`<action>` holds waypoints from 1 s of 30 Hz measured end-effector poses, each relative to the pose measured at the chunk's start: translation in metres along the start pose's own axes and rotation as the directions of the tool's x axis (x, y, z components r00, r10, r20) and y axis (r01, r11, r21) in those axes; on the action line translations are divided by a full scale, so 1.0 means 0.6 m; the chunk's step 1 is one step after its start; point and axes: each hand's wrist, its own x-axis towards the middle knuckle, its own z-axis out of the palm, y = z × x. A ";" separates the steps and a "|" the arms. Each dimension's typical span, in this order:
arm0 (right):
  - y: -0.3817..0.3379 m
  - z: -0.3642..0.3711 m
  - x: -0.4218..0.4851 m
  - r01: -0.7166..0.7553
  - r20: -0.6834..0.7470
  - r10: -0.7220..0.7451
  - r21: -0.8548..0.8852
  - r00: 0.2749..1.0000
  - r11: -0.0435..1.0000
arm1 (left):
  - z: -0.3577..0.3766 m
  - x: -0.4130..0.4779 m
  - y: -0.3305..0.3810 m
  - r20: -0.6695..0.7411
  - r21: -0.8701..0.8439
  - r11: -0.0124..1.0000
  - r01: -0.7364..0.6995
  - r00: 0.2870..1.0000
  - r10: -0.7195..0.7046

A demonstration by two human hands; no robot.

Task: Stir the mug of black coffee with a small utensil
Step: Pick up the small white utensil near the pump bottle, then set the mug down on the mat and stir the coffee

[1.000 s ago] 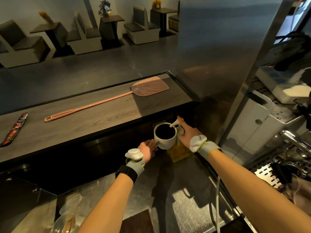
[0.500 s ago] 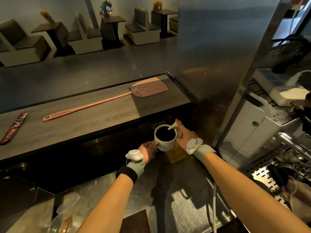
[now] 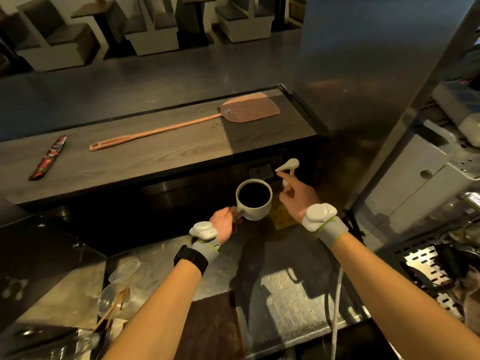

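1. Nearest: steel worktop (image 3: pixel 291 294), lit in patches. Clear plastic cups (image 3: pixel 122 284) lie at its left edge; a pale cable (image 3: pixel 336 307) runs along its right side.
2. Left hand (image 3: pixel 224 224): fingers curled closed round the handle of the mug (image 3: pixel 255 206), holding it above the worktop. A tracker is strapped to the wrist, with a dark band behind it.
3. Mug: off-white, upright, filled with black coffee (image 3: pixel 254 194) close to the rim. Surface appears flat.
4. Right hand (image 3: pixel 296 197): just right of the mug, not touching it. Thumb and forefinger pinch a small white spoon (image 3: pixel 287 166); the spoon sits clear of the coffee, above and to the right of the rim. Which end is pinched: cannot tell. Tracker on this wrist too.
5. Beyond the mug: wooden counter (image 3: pixel 161 152), carrying a pink fly swatter (image 3: pixel 207 116) lying lengthwise and, well apart at the left, a dark printed sachet (image 3: pixel 48 158).
6. Right: a metal machine (image 3: pixel 426 183) with a perforated tray.
7. Farthest: seating with benches and small tables (image 3: pixel 104 27).
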 end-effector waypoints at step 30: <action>-0.188 0.340 -0.017 0.352 0.735 -0.103 -0.193 0.670 0.916 | -0.147 -0.159 -0.377 -0.203 -0.386 0.865 0.320 0.885 -0.418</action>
